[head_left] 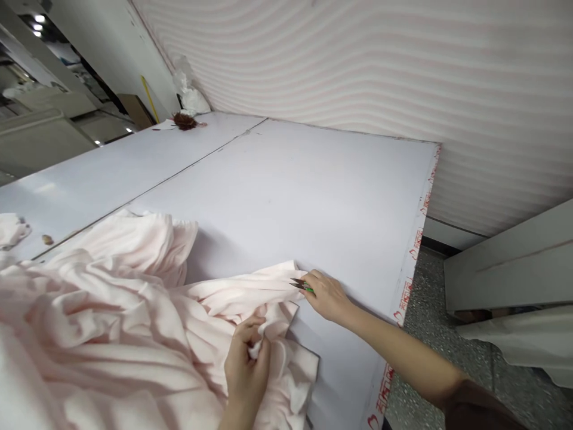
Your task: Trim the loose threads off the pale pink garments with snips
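Note:
A large heap of pale pink fabric (134, 334) lies in loose folds over the near left of the table. My left hand (248, 358) is closed with a fold of this fabric pinched between thumb and fingers. Farther out, my right hand (324, 292) grips small thread snips (302, 285) with a green handle and dark pointed blades, aimed left. The snips lie over a stretched-out strip of the pink fabric, and the right hand rests at that strip's end. The right fingertips are partly hidden.
The white table (304, 191) has a seam and a right edge with red-printed tape (405, 292). A reddish-brown bundle (185, 121) and a white plastic bag (194, 100) sit at the far corner. Striped cloth (380, 65) hangs behind. A small brown object (47, 239) lies at left.

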`<action>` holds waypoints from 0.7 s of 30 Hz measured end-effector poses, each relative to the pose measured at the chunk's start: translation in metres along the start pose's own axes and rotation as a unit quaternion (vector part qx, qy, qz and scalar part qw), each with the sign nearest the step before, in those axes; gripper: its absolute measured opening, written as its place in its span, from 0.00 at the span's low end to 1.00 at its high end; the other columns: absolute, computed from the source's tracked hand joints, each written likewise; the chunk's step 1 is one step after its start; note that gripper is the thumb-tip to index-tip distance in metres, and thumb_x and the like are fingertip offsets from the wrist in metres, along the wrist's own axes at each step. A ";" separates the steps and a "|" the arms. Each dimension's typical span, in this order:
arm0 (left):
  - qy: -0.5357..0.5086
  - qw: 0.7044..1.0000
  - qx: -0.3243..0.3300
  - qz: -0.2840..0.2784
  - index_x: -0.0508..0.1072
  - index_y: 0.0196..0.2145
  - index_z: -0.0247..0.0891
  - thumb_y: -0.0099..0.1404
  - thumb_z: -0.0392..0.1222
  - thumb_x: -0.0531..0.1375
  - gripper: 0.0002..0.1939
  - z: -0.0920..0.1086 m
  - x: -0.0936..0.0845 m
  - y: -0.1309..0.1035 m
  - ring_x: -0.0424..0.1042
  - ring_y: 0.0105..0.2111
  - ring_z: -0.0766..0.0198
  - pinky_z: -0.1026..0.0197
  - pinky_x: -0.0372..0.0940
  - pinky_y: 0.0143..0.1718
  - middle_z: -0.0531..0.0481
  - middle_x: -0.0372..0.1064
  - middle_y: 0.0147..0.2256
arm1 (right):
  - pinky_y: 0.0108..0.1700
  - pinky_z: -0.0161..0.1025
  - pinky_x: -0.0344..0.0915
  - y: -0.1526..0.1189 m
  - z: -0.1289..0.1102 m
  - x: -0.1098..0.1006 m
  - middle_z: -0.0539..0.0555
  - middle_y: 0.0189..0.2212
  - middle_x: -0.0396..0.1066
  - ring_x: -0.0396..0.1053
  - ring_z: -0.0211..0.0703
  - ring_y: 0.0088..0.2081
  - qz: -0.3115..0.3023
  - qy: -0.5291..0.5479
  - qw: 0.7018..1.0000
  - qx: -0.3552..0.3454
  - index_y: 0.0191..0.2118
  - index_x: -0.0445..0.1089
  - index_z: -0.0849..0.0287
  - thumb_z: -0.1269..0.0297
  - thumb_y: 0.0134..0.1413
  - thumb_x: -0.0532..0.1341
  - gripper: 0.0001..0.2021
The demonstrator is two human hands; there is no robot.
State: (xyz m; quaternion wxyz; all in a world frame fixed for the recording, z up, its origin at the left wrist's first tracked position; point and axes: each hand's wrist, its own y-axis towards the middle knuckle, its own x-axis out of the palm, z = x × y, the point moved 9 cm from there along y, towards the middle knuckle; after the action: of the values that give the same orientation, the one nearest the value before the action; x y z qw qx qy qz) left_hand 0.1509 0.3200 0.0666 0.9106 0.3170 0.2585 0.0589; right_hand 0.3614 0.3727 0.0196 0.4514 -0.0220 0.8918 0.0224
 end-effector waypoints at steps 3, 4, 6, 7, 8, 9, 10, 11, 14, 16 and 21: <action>-0.010 0.999 -0.024 -0.019 0.62 0.29 0.42 0.64 0.36 0.56 0.06 -0.009 0.001 0.007 0.67 0.25 0.67 0.66 0.62 0.26 0.56 0.65 0.26 | 0.38 0.38 0.62 0.007 0.000 -0.005 0.53 0.37 0.68 0.67 0.43 0.37 0.009 0.072 0.997 -0.018 0.37 0.69 0.56 0.67 0.59 0.57 0.03; 0.001 0.999 -0.022 -0.040 0.64 0.31 0.42 0.64 0.37 0.56 0.03 -0.009 0.005 0.010 0.66 0.24 0.67 0.66 0.62 0.25 0.56 0.63 0.25 | 0.39 0.38 0.62 0.008 -0.001 -0.010 0.52 0.37 0.68 0.67 0.42 0.36 0.024 0.106 0.994 -0.024 0.36 0.68 0.56 0.66 0.59 0.58 0.03; 0.031 0.993 -0.022 -0.111 0.69 0.41 0.41 0.64 0.41 0.55 0.08 -0.008 0.024 0.015 0.67 0.25 0.65 0.65 0.62 0.24 0.54 0.65 0.27 | 0.39 0.37 0.61 0.005 -0.006 -0.017 0.51 0.37 0.67 0.65 0.40 0.36 0.042 0.163 0.985 -0.042 0.34 0.67 0.57 0.67 0.58 0.58 0.02; 0.045 0.986 -0.031 -0.155 0.68 0.48 0.40 0.64 0.43 0.55 0.15 -0.009 0.036 0.016 0.68 0.25 0.64 0.64 0.63 0.25 0.53 0.67 0.29 | 0.38 0.37 0.60 0.002 -0.009 -0.017 0.51 0.35 0.67 0.65 0.40 0.35 0.031 0.184 0.981 -0.052 0.33 0.67 0.57 0.67 0.56 0.59 0.02; 0.059 0.978 -0.043 -0.193 0.66 0.53 0.39 0.64 0.43 0.55 0.20 -0.011 0.048 0.018 0.69 0.26 0.64 0.63 0.64 0.26 0.51 0.70 0.31 | 0.37 0.36 0.59 -0.001 -0.014 -0.014 0.50 0.32 0.67 0.64 0.39 0.33 0.005 0.203 0.977 -0.062 0.31 0.67 0.58 0.67 0.55 0.59 0.03; 0.073 0.970 -0.056 -0.224 0.65 0.55 0.39 0.63 0.43 0.54 0.22 -0.013 0.058 0.019 0.71 0.27 0.63 0.62 0.65 0.27 0.50 0.71 0.32 | 0.35 0.36 0.58 -0.005 -0.019 -0.008 0.49 0.29 0.66 0.63 0.39 0.32 -0.031 0.219 0.973 -0.071 0.30 0.68 0.58 0.67 0.55 0.60 0.03; 0.086 0.963 -0.065 -0.246 0.67 0.53 0.39 0.62 0.42 0.54 0.21 -0.015 0.066 0.021 0.72 0.28 0.62 0.61 0.66 0.29 0.48 0.73 0.34 | 0.34 0.35 0.57 -0.010 -0.022 -0.003 0.48 0.27 0.66 0.63 0.39 0.30 -0.062 0.236 0.967 -0.078 0.30 0.68 0.58 0.66 0.54 0.60 0.04; 0.094 0.960 -0.073 -0.255 0.70 0.48 0.40 0.61 0.40 0.53 0.18 -0.017 0.071 0.023 0.73 0.29 0.60 0.60 0.65 0.30 0.48 0.73 0.34 | 0.33 0.35 0.56 -0.013 -0.023 0.000 0.48 0.26 0.66 0.63 0.39 0.30 -0.074 0.252 0.962 -0.076 0.30 0.69 0.58 0.64 0.55 0.60 0.05; 0.062 0.972 -0.118 -0.195 0.71 0.35 0.41 0.58 0.41 0.54 0.08 -0.021 0.063 0.032 0.69 0.25 0.61 0.61 0.63 0.27 0.51 0.72 0.29 | 0.34 0.36 0.56 -0.017 -0.003 -0.013 0.49 0.29 0.67 0.63 0.40 0.32 0.030 0.300 0.953 -0.003 0.31 0.68 0.58 0.59 0.56 0.58 0.08; -0.008 0.977 -0.172 -0.127 0.70 0.33 0.41 0.57 0.44 0.56 0.07 -0.025 0.048 0.032 0.65 0.21 0.64 0.63 0.60 0.24 0.55 0.67 0.23 | 0.32 0.35 0.55 -0.019 0.017 -0.015 0.49 0.30 0.67 0.61 0.38 0.30 0.087 0.358 0.926 0.082 0.31 0.66 0.58 0.54 0.56 0.59 0.11; -0.071 0.976 -0.199 -0.045 0.71 0.32 0.41 0.55 0.48 0.60 0.10 -0.025 0.025 0.023 0.67 0.24 0.63 0.63 0.63 0.26 0.52 0.70 0.27 | 0.21 0.32 0.38 -0.012 -0.005 0.030 0.46 0.27 0.65 0.42 0.28 0.18 -0.081 0.613 0.770 0.158 0.35 0.62 0.58 0.47 0.48 0.62 0.19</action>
State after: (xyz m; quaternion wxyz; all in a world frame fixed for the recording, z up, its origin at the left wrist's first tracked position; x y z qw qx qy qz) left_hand 0.1611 0.3587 0.0535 0.9733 0.1203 0.1903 0.0452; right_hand 0.3404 0.3597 -0.0016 -0.1940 -0.0313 0.9649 -0.1740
